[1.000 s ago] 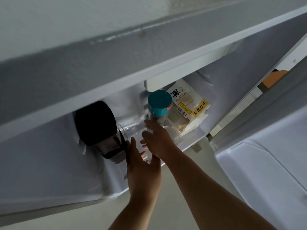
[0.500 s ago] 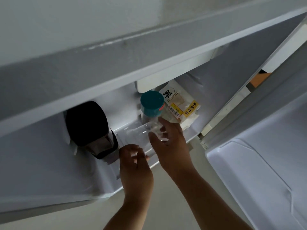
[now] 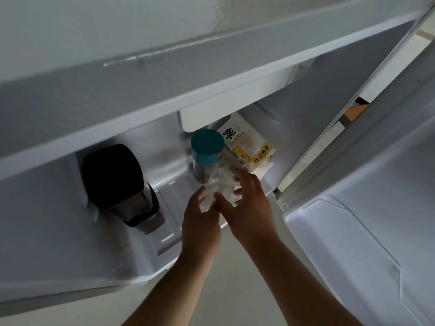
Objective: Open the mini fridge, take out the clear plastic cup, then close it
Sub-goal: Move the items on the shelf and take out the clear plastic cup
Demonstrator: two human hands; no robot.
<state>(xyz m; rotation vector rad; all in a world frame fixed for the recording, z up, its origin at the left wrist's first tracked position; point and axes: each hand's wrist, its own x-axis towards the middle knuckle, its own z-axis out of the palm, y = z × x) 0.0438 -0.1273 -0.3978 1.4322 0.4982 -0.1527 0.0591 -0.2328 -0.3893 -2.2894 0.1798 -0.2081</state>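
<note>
The mini fridge (image 3: 70, 231) stands open below me, its door (image 3: 364, 243) swung out to the right. The clear plastic cup (image 3: 220, 187) is held at the front of the fridge floor, just in front of a teal-lidded jar. My right hand (image 3: 249, 208) wraps the cup from the right, thumb and fingers around it. My left hand (image 3: 200, 222) grips the cup's near end from below left. The cup is see-through and partly hidden by my fingers.
A dark-lidded container (image 3: 122, 187) sits at the left inside the fridge. The teal-lidded jar (image 3: 207, 149) and a white bread package with a yellow label (image 3: 249, 149) stand behind the cup. The grey fridge top (image 3: 164, 78) overhangs. Pale floor (image 3: 235, 290) lies below.
The cup has come off the fridge floor and moved forward and to the right. Both hands have closed around it and drawn nearer to each other.
</note>
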